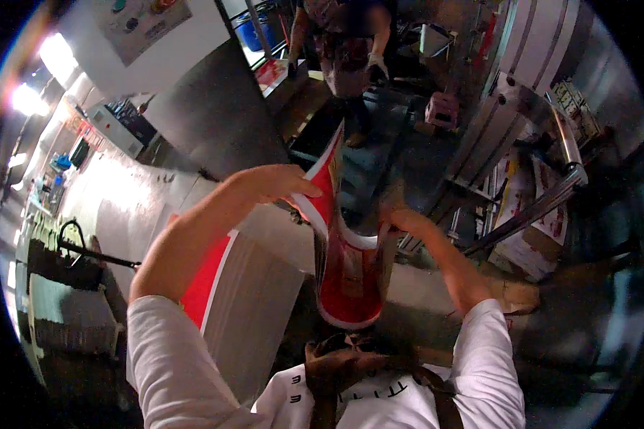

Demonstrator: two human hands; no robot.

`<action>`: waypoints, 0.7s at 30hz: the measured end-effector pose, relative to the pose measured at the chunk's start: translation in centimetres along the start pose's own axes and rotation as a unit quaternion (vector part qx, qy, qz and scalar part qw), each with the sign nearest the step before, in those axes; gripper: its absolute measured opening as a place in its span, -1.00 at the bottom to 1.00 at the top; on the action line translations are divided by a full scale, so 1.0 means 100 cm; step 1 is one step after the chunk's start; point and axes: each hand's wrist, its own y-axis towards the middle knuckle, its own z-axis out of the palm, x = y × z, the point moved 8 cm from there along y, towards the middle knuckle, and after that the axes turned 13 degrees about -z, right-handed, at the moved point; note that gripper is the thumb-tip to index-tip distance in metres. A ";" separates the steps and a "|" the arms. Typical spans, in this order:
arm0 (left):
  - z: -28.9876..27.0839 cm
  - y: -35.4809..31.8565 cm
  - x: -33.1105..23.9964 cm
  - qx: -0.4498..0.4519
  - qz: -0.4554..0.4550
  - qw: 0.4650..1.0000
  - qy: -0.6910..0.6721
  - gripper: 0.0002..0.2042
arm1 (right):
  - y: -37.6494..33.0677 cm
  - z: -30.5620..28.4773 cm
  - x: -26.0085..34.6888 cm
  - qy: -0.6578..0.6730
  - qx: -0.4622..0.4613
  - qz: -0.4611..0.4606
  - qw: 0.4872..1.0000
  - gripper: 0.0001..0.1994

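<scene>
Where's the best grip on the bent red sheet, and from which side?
Likely best: take the red sheet by its two raised edges, from the outer left and right, since it bends into a U with its middle lower. The left hand holds one edge; the right hand, blurred, is at the other.

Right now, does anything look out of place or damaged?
Only the red paper looks odd: it bows into a U between your left hand and right hand instead of lying flat. No clear damage shows.

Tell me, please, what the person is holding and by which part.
The left hand grips the left edge of bent red printed sheeting; the right hand, blurred, seems to grip its right edge.
</scene>
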 end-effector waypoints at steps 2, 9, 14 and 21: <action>0.017 0.060 -0.008 0.105 0.042 0.991 -0.068 -0.54 | 0.013 -0.016 -0.004 0.043 -0.054 0.066 0.995 -0.76; -0.008 0.205 -0.053 0.294 0.105 0.934 -0.173 -0.68 | 0.072 -0.089 -0.017 -0.031 -0.059 0.152 0.986 -0.68; -0.075 0.308 -0.066 0.213 0.069 0.954 -0.200 -0.73 | 0.184 -0.133 -0.004 -0.220 0.065 -0.054 0.972 -0.69; -0.175 0.408 -0.114 0.103 0.111 0.984 -0.095 -0.66 | 0.312 -0.188 0.002 -0.587 0.174 -0.212 0.761 -0.87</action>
